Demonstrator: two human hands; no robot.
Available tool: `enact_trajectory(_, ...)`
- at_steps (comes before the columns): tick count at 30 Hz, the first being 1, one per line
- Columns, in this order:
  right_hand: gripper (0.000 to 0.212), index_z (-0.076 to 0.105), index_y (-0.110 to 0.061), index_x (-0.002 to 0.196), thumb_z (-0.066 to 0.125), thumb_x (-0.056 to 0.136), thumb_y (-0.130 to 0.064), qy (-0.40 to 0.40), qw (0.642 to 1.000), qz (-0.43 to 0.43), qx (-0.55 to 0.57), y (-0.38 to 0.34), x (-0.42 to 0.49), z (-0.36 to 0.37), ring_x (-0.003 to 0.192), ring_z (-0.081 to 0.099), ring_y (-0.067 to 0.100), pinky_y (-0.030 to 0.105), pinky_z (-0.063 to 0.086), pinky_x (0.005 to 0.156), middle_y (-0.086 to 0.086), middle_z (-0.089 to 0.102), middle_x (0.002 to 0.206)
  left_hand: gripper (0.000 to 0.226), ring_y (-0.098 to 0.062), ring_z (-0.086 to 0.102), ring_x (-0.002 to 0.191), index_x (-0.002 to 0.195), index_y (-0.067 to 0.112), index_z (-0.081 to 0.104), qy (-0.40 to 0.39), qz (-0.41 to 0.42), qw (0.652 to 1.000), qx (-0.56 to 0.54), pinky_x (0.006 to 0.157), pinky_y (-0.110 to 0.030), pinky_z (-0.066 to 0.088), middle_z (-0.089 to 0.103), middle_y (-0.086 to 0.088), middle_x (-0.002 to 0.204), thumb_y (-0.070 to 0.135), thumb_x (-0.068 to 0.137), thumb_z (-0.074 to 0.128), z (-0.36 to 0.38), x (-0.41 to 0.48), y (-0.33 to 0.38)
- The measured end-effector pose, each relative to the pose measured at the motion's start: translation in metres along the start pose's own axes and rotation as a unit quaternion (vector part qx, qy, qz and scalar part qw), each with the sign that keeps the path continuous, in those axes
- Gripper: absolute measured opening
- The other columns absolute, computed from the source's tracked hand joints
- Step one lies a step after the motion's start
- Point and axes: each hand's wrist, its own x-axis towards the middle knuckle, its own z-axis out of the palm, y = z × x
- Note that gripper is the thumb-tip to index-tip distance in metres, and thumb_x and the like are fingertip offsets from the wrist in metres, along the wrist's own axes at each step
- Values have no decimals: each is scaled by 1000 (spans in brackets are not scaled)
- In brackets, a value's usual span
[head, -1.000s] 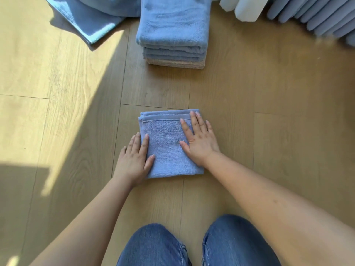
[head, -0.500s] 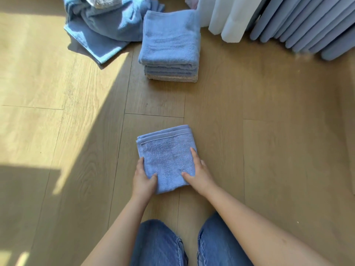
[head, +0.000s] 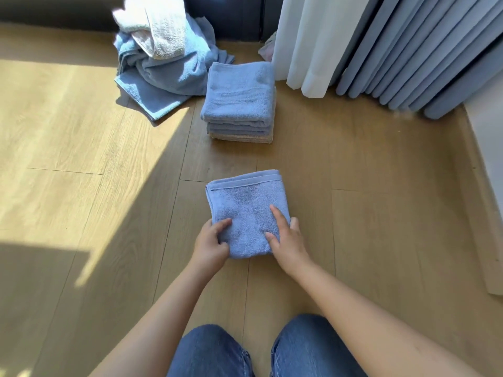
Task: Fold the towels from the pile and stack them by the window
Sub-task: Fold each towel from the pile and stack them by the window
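Observation:
A folded blue towel (head: 246,202) lies on the wooden floor in front of my knees. My left hand (head: 211,244) grips its near left corner, thumb on top. My right hand (head: 285,240) holds its near right edge, with the thumb and a finger on top and other fingers curled round the side. Further away stands a stack of folded towels (head: 239,102), blue ones over a beige one. Behind it to the left sits the unfolded pile (head: 166,63), blue towels with a white one on top.
White and blue curtains (head: 381,47) hang at the back right, reaching the floor beside the stack. A dark window base (head: 234,17) runs along the back. A white skirting edge (head: 487,148) borders the right. Sunlight falls across the floor on the left.
Both hands slid from lying flat on the towel to gripping its near corners. The view has tilted up, bringing the pile and curtains into sight.

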Motion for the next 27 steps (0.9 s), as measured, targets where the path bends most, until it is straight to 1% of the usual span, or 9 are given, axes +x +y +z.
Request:
enact_trajectory(4,60,14,-38,145,46,95,-27,44,998,-34,-1,-18,14,-21,99,48,26,30,41,87,5,31,113,58,-22,42,124,129,6,51,26,59,997,30,87,-10,28,43,-9,134,-18,78,39,-13,15,26)
enact_trajectory(7,59,14,-38,145,45,95,-30,72,996,-58,-13,-39,32,-42,93,48,26,32,44,86,1,26,105,58,-22,42,125,129,7,52,46,97,993,45,92,-12,29,43,-9,135,-17,78,39,-28,37,49)
enact_trajectory(10,57,14,-38,145,43,96,-32,93,993,-76,-20,-63,57,-67,90,47,25,31,44,82,3,27,105,58,-23,42,125,129,7,52,70,129,988,56,94,-13,30,43,-8,136,-17,78,38,-46,65,79)
enact_trajectory(13,57,15,-35,146,43,97,-30,111,990,-91,-1,-88,85,-91,87,42,20,27,38,81,7,31,114,58,-23,41,126,130,8,51,83,151,983,61,97,-20,34,40,-7,139,-16,79,38,-64,95,111)
enact_trajectory(17,56,14,-35,146,40,98,-24,110,990,-80,24,-117,127,-118,103,42,22,25,32,86,9,28,129,60,-23,39,127,131,10,50,91,174,976,98,97,-18,33,40,-6,139,-14,77,40,-84,141,145)
enact_trajectory(19,55,13,-34,146,36,99,-18,103,992,-70,34,-128,147,-128,113,42,24,22,28,84,9,24,137,61,-23,39,128,131,10,50,96,182,971,123,101,-20,31,41,-7,138,-14,76,40,-91,162,160)
enact_trajectory(21,56,13,-33,146,34,98,-13,102,992,-64,43,-138,164,-135,109,41,22,15,26,79,10,22,140,63,-23,41,127,131,12,51,95,177,971,127,103,-22,33,43,-8,137,-15,76,39,-98,179,171)
enact_trajectory(23,57,14,-34,146,34,98,-12,108,991,-55,48,-146,177,-141,101,39,18,15,29,76,9,22,142,64,-23,44,124,130,15,52,91,167,975,113,96,-21,39,46,-7,135,-15,76,38,-103,194,180)
enact_trajectory(27,56,16,-32,146,37,98,-14,124,990,-50,51,-152,199,-142,119,41,24,14,25,75,9,26,141,64,-26,52,110,126,19,55,81,136,985,66,78,-26,47,50,-10,129,-15,77,35,-110,215,189)
